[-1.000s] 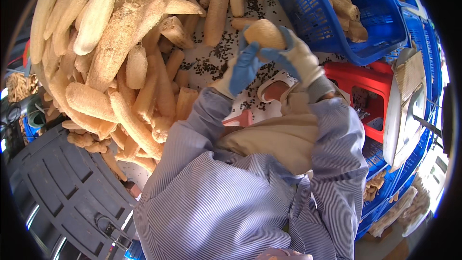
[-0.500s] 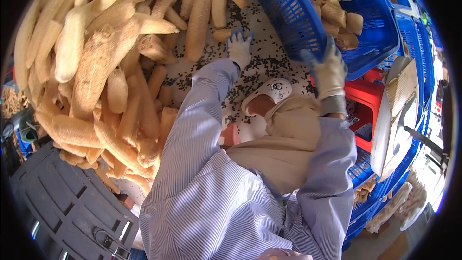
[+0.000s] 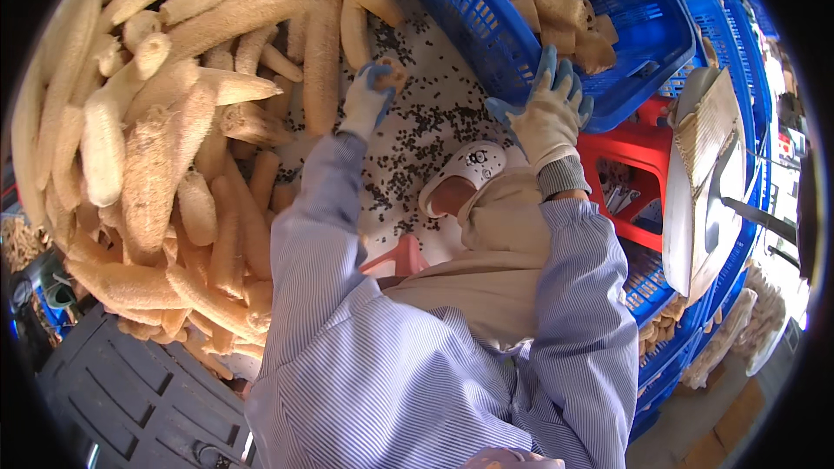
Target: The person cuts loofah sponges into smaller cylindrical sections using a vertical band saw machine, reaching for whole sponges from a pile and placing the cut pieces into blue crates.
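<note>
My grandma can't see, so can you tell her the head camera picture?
A gloved left hand grasps a short loofah piece, while the gloved right hand spreads at the near edge of a blue basket of cut pieces. Long loofahs are heaped on the left, and dark specks dot the pale floor.

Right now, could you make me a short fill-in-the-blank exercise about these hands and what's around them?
1. The hand holding the short loofah piece is the person's ____ one.
2. In this view, the right hand overlaps a plastic basket coloured ____.
3. The visible clog is mainly coloured ____.

Missing words: left; blue; white.
</note>
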`<control>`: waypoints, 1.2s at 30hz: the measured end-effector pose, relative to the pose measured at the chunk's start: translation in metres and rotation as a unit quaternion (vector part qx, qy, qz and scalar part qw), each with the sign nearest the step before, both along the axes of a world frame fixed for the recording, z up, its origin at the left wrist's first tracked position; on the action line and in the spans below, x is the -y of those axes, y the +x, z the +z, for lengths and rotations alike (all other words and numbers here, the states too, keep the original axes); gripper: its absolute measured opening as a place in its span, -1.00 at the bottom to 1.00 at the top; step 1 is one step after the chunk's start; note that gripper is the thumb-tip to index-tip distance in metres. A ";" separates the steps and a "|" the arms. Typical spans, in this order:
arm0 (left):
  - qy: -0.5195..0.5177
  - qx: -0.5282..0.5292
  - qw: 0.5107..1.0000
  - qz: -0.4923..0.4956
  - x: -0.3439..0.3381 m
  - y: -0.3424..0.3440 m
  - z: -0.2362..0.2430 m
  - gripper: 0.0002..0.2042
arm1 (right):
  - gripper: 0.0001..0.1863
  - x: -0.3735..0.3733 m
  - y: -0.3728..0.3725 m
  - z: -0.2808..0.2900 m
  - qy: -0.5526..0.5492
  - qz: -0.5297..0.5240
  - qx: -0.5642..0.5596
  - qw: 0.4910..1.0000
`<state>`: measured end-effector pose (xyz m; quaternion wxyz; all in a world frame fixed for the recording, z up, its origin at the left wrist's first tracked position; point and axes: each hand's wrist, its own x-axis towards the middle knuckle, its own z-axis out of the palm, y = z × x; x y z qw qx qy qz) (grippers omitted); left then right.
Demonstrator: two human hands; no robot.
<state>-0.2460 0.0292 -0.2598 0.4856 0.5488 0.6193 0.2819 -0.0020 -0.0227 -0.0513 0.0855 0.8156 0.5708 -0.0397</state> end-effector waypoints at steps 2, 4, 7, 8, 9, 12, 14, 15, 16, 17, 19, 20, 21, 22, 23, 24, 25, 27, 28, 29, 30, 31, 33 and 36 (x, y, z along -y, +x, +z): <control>0.006 0.263 0.963 0.066 0.024 -0.016 0.037 -0.66 | 0.23 -0.002 0.002 -0.001 0.012 0.010 -0.013 1.000; 0.070 0.400 0.912 0.062 0.056 -0.017 0.093 -0.61 | 0.19 -0.003 0.014 -0.002 0.020 0.030 -0.067 0.997; 0.125 0.508 0.852 0.000 0.084 -0.017 0.136 -0.56 | 0.01 0.011 0.025 0.013 0.096 0.100 -0.189 0.972; 0.139 0.536 0.832 -0.025 0.089 -0.013 0.150 -0.56 | -0.03 0.021 0.026 0.021 0.124 0.112 -0.270 0.948; 0.111 0.576 0.809 -0.036 0.093 -0.007 0.163 -0.55 | -0.07 0.034 0.027 0.030 0.151 0.123 -0.347 0.917; 0.045 0.637 0.763 -0.101 0.101 0.017 0.197 -0.57 | -0.14 0.084 0.019 0.071 0.113 0.023 -0.678 0.726; 0.035 0.652 0.742 -0.153 0.107 0.035 0.227 -0.55 | -0.24 0.111 0.015 0.095 0.104 -0.060 -0.762 0.636; 0.017 0.660 0.727 -0.187 0.112 0.050 0.239 -0.53 | -0.27 0.126 0.024 0.102 0.138 -0.068 -0.744 0.650; 0.025 0.669 0.708 -0.226 0.114 0.065 0.246 -0.45 | -0.30 0.140 0.033 0.107 0.171 -0.078 -0.726 0.661; 0.007 0.668 0.706 -0.235 0.121 0.079 0.254 -0.44 | -0.33 0.156 0.042 0.113 0.205 -0.089 -0.705 0.673; -0.020 0.657 0.710 -0.252 0.131 0.104 0.274 -0.42 | -0.43 0.187 0.059 0.126 0.311 -0.085 -0.694 0.643; 0.004 0.692 0.661 -0.289 0.132 0.122 0.276 -0.38 | -0.43 0.202 0.072 0.127 0.365 -0.067 -0.663 0.651; -0.021 0.677 0.672 -0.299 0.130 0.128 0.282 -0.37 | -0.43 0.208 0.082 0.126 0.407 -0.037 -0.637 0.653; -0.057 0.663 0.677 -0.315 0.129 0.135 0.286 -0.35 | -0.40 0.222 0.093 0.131 0.419 -0.066 -0.667 0.612; -0.093 0.647 0.682 -0.329 0.129 0.146 0.290 -0.33 | -0.36 0.237 0.103 0.139 0.426 -0.087 -0.646 0.627; -0.072 0.589 0.724 -0.352 0.129 0.155 0.298 -0.28 | -0.35 0.244 0.112 0.142 0.444 -0.068 -0.628 0.636; -0.051 0.530 0.754 -0.385 0.133 0.167 0.309 -0.26 | -0.34 0.255 0.120 0.143 0.464 -0.052 -0.606 0.644; 0.000 0.405 0.801 -0.440 0.144 0.192 0.332 -0.22 | -0.33 0.275 0.133 0.144 0.482 -0.040 -0.601 0.637; -0.016 0.395 0.806 -0.441 0.147 0.205 0.338 -0.33 | -0.33 0.282 0.139 0.143 0.489 -0.033 -0.600 0.633; -0.023 0.379 0.801 -0.463 0.146 0.222 0.341 -0.38 | -0.32 0.286 0.146 0.141 0.496 -0.031 -0.583 0.643; -0.028 0.360 0.793 -0.490 0.144 0.243 0.351 -0.43 | -0.32 0.291 0.153 0.141 0.507 -0.030 -0.563 0.652; -0.031 0.341 0.786 -0.515 0.144 0.259 0.359 -0.48 | -0.31 0.295 0.161 0.142 0.517 -0.028 -0.544 0.661; -0.031 0.352 0.782 -0.513 0.144 0.283 0.369 -0.57 | -0.32 0.300 0.184 0.141 0.516 -0.047 -0.519 0.680; 0.090 0.275 0.788 -0.544 0.132 0.322 0.376 -0.56 | -0.38 0.291 0.217 0.134 0.540 -0.087 -0.491 0.678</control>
